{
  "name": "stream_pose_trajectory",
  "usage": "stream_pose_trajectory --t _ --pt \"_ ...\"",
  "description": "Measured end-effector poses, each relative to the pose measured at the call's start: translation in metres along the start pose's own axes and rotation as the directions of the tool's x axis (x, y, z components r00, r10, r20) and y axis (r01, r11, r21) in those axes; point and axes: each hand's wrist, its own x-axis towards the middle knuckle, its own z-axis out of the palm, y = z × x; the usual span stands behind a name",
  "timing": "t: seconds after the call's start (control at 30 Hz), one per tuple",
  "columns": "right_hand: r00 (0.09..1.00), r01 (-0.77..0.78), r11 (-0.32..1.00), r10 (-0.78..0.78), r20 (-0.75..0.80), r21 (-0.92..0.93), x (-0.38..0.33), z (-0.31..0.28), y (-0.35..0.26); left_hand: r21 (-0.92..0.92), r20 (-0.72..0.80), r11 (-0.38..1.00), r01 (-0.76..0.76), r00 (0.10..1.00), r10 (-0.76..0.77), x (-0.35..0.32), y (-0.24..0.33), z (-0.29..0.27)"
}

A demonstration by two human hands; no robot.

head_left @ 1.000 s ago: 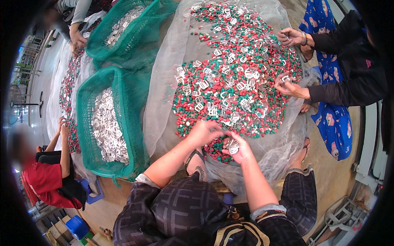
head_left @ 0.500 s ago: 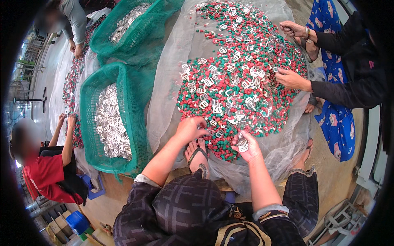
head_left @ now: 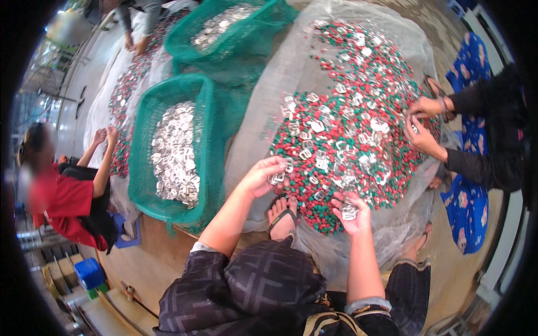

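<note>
A wide heap of small red and green pieces (head_left: 330,109), mixed with silvery metal slide buckles (head_left: 321,161), lies on pale netting in front of me. My left hand (head_left: 262,178) is over the heap's near left edge, its fingers closed on a few buckles (head_left: 277,178). To its right, my right hand (head_left: 356,217) is palm up with curled fingers, cupping several buckles (head_left: 348,211) just above the near edge. My bare foot in a sandal (head_left: 282,217) rests between the two hands.
Left of the heap stands a green basket (head_left: 134,187) of buckles, with a second green basket (head_left: 174,47) behind it. A co-worker's hands (head_left: 421,127) meet over the right edge. Two other people sit at another heap (head_left: 120,101) farther left. White netting (head_left: 246,151) borders my heap.
My view has shifted, so the scene sits farther right. My left hand has come up off the heap with buckles in its fingers. The right-hand co-worker's hands have come together.
</note>
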Motion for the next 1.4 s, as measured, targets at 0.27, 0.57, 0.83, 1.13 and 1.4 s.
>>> stream_pose_trajectory --t 0.27,0.57,0.83,1.13,1.4 --pt "0.988 0.141 0.978 -0.148 -0.035 -0.153 0.003 0.022 0.004 0.973 -0.187 0.163 0.161 0.149 0.971 -0.074 0.112 -0.083" --pt "0.585 0.676 0.096 -0.673 0.453 -0.730 -0.023 0.122 0.045 -0.285 0.234 0.956 0.075 0.972 -0.007 -0.010 -0.031 0.055" --pt "0.290 0.481 -0.576 -0.606 0.740 -0.661 -0.035 0.138 0.044 -0.529 0.221 0.796 0.293 0.954 -0.204 0.014 -0.043 0.085" --pt "0.321 0.278 -0.381 -0.829 0.459 -0.882 -0.019 0.086 -0.012 -0.497 -0.244 0.601 -0.625 0.766 0.595 0.081 0.239 0.007" --pt "0.385 0.167 -0.194 -0.890 0.245 -0.967 0.002 0.034 -0.026 -0.100 -0.109 0.860 -0.500 0.865 0.490 0.092 0.165 0.012"
